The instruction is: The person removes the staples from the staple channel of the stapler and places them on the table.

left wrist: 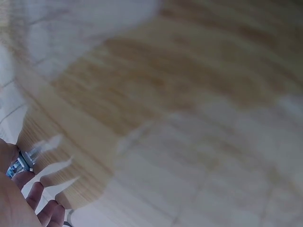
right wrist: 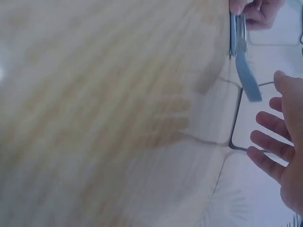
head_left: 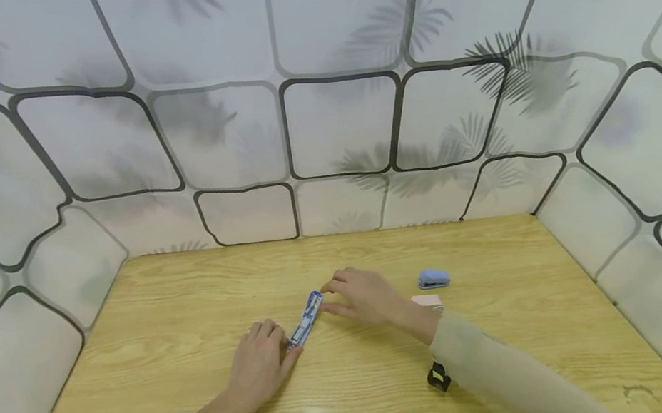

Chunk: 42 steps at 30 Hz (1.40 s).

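Observation:
A long blue stapler [head_left: 306, 320] stands opened out over the table, its pale inner parts showing in the head view. The left hand [head_left: 257, 365] pinches its near end between thumb and fingers. Beside the far end is the right hand [head_left: 366, 296], with thumb and fingers spread. The right wrist view shows the stapler's raised blue arm [right wrist: 248, 78] slanting away from its body, and a gap between it and the right hand's loosely bent fingers [right wrist: 272, 144]. In the left wrist view, only a small part of the stapler [left wrist: 20, 164] shows past the left hand.
On the wooden table [head_left: 189, 294], a light-blue mini stapler [head_left: 433, 278] lies right of the right hand. A pink object [head_left: 427, 302] is partly hidden behind the right wrist. A small black object [head_left: 439, 377] lies by the right sleeve. Patterned cloth walls [head_left: 344, 125] surround the table.

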Each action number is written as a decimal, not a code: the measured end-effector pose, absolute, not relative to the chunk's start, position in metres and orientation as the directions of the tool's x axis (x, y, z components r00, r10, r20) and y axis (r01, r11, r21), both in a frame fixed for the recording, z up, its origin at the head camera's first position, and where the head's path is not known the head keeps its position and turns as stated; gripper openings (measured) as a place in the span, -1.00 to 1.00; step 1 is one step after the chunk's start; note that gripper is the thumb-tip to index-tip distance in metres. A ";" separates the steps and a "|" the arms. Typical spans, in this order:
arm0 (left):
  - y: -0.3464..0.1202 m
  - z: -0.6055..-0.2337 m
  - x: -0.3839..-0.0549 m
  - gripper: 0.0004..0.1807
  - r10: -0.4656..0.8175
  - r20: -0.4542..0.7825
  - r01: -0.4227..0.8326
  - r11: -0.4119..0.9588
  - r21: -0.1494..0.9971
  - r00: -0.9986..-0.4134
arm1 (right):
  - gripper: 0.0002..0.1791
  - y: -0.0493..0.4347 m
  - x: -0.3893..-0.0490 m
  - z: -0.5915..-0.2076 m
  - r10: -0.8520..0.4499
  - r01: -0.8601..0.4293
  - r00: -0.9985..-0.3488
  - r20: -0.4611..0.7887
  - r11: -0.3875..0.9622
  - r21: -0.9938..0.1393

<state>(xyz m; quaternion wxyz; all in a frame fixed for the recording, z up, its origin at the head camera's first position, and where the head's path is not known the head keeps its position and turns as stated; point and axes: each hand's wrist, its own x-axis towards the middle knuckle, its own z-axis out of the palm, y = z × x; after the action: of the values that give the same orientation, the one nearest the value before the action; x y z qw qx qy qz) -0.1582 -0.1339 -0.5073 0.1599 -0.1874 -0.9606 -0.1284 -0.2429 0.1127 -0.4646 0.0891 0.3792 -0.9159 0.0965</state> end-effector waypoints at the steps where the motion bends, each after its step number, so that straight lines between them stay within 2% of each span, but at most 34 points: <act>1: -0.134 -0.507 -0.158 -0.69 0.320 0.356 0.402 0.897 0.186 -0.878 | -0.60 0.112 -0.239 -0.465 -0.660 -0.698 -0.714 0.236 0.699 -0.156; 7: -0.135 -0.507 -0.158 -0.70 0.323 0.352 0.406 0.894 0.190 -0.878 | -0.73 0.103 -0.222 -0.466 -0.550 -0.598 -0.799 0.242 0.692 -0.404; 12: -0.135 -0.507 -0.158 -0.70 0.321 0.360 0.407 0.892 0.195 -0.876 | -0.82 0.091 -0.212 -0.470 -0.457 -0.454 -0.872 0.176 0.618 -0.642; 17: -0.135 -0.509 -0.158 -0.69 0.317 0.381 0.410 0.891 0.193 -0.869 | -0.87 0.080 -0.203 -0.474 -0.415 -0.340 -0.903 0.112 0.532 -0.775; 28: -0.137 -0.513 -0.159 -0.68 0.326 0.401 0.423 0.887 0.184 -0.856 | -0.90 0.060 -0.197 -0.482 -0.376 -0.267 -0.925 0.054 0.544 -0.796; 42: -0.136 -0.512 -0.158 -0.68 0.339 0.416 0.437 0.884 0.167 -0.844 | -0.91 0.050 -0.202 -0.479 -0.365 -0.243 -0.931 -0.002 0.624 -0.742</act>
<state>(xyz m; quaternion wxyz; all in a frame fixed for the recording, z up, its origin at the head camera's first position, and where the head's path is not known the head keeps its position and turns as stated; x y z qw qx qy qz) -0.1582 -0.1365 -0.5115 0.1909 -0.2041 -0.9515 -0.1286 -0.2021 0.0498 -0.4790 -0.0761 0.1692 -0.8980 0.3990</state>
